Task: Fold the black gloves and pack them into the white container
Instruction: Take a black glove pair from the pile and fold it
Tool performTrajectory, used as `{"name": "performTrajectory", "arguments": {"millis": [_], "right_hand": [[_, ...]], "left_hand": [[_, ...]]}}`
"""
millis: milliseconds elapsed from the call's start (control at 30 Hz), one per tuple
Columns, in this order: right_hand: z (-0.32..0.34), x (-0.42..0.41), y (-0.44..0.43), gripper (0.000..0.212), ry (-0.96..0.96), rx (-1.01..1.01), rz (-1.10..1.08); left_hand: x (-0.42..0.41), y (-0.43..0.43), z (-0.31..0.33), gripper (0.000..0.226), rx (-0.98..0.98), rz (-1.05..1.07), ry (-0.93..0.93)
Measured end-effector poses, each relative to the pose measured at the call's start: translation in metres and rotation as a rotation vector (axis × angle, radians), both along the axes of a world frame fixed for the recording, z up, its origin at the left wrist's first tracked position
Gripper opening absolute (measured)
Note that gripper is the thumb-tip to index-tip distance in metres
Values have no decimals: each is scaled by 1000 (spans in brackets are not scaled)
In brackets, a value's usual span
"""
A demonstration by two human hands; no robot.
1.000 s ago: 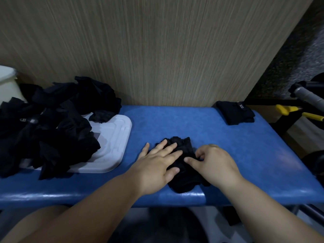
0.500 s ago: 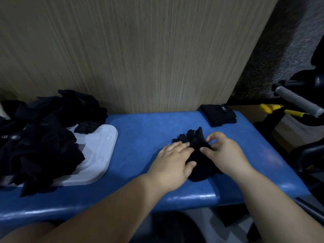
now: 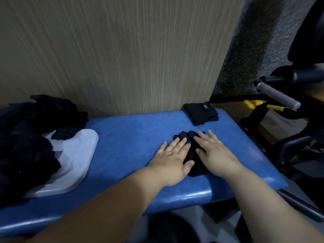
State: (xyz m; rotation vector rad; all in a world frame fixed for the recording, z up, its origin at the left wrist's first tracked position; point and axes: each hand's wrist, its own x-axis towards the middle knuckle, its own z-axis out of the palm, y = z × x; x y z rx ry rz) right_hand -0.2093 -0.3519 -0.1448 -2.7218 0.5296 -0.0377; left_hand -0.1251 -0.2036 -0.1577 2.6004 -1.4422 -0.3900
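I am working on the blue bench (image 3: 122, 137), with the unfolded glove pile (image 3: 26, 137) spilling over a white tray (image 3: 77, 155) at the left. I am pressing the black glove (image 3: 192, 152) flat near the front edge, with left hand (image 3: 172, 158) and right hand (image 3: 215, 153) lying on it, fingers (image 3: 182, 142) straight and spread, gripping nothing. I am recommending even downward pressure, so the fold is setting without sliding.
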Motion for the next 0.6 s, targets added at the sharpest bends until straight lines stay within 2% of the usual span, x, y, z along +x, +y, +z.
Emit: {"name": "performTrajectory", "arguments": {"millis": [133,333,467,600], "right_hand": [[-3,0,0,56,207,-30,-6],[-5,0,1,59,222,-41,-22],[-4,-1,5,56,12,-88,-61],[1,3,18,34,-380,-173,-33]], "left_hand": [[3,3,1,62,38,-6,9],[7,17,1,69,76,27,6],[15,37,5,74,59,82,16],[32,74,9,72,-73,227,-9]]}}
